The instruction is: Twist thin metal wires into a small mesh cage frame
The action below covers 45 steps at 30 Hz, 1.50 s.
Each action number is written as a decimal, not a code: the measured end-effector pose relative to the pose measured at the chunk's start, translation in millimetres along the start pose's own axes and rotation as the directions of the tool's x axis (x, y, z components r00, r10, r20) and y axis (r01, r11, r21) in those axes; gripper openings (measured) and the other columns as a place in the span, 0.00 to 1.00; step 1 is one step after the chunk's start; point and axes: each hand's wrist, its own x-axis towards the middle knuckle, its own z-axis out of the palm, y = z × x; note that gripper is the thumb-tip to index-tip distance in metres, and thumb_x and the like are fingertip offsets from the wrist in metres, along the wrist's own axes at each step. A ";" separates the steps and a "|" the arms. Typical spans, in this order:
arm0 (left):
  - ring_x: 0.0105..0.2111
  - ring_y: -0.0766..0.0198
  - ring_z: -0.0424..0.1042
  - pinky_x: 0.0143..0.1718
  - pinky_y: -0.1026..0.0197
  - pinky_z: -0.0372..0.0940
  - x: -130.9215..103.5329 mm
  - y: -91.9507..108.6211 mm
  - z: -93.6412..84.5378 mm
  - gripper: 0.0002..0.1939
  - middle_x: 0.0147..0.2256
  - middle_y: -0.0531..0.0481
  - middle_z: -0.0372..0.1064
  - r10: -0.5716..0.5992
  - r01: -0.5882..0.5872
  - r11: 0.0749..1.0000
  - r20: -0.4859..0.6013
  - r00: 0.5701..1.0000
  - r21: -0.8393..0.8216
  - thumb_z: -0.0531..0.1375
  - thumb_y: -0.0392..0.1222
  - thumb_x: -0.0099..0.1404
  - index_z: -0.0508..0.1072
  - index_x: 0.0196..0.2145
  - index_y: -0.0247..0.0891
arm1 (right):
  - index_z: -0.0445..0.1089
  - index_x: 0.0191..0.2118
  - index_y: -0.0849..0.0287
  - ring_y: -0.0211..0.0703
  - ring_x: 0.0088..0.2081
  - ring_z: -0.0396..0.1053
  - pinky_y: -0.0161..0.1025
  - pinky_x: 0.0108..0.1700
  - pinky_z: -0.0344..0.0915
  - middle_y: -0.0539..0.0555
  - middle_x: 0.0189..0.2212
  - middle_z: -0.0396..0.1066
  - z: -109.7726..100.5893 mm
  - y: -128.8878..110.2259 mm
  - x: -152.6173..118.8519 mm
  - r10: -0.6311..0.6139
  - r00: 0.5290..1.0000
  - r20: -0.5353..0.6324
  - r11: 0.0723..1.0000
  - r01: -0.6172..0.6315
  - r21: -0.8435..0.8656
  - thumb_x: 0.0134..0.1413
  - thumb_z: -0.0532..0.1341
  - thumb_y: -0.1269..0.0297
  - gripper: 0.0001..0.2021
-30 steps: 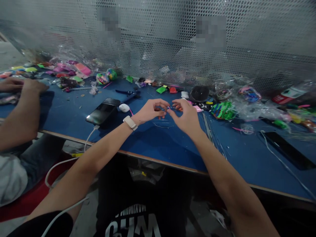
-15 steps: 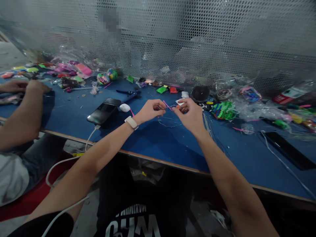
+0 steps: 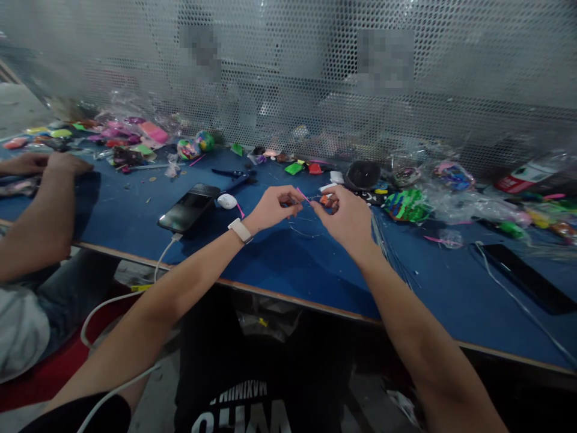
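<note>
My left hand and my right hand are raised over the blue table, their fingertips pinched close together. A thin clear-looking wire runs between them, and both appear to grip it. A narrow pink strip crosses the wire there, its lower end by my right thumb. Below the hands a loose curve of the wire hangs or lies over the table; I cannot tell which. Something small and orange shows by my right fingers, partly hidden.
Left of my hands are a charging black device, a white oval case and dark-blue pliers. A black bowl, thin wires and a phone lie right. A co-worker's hand works at far left. A perforated metal panel stands behind.
My hands stay nearly in place, still pinching. The pink strip between them has shifted slightly left and down. The view has moved a little.
</note>
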 end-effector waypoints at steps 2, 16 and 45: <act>0.28 0.65 0.77 0.29 0.61 0.73 0.1 0.7 1.3 0.09 0.31 0.49 0.78 0.012 -0.012 1.000 -0.005 1.000 -0.006 0.70 0.43 0.67 0.80 0.43 0.36 | 0.76 0.48 0.54 0.54 0.39 0.78 0.47 0.42 0.66 0.59 0.40 0.83 0.7 -1.5 -0.9 0.000 1.000 -0.002 0.999 0.000 -0.033 0.67 0.68 0.51 0.14; 0.32 0.65 0.77 0.36 0.60 0.73 0.5 8.3 1.7 0.07 0.34 0.47 0.80 0.070 -0.069 0.997 -0.015 0.997 0.040 0.68 0.41 0.69 0.81 0.42 0.36 | 0.75 0.53 0.54 0.51 0.34 0.75 0.48 0.42 0.67 0.54 0.33 0.79 1.3 -1.1 0.1 0.039 0.998 0.048 0.988 -0.046 0.150 0.64 0.70 0.47 0.20; 0.31 0.65 0.79 0.28 0.62 0.62 -0.4 10.4 3.1 0.36 0.37 0.47 0.84 -0.257 0.275 0.916 0.101 0.961 -0.292 0.77 0.40 0.56 0.72 0.60 0.39 | 0.77 0.42 0.54 0.44 0.26 0.74 0.45 0.32 0.72 0.49 0.27 0.75 -26.3 3.9 3.7 -0.113 0.825 0.554 0.777 -0.275 0.567 0.61 0.71 0.51 0.13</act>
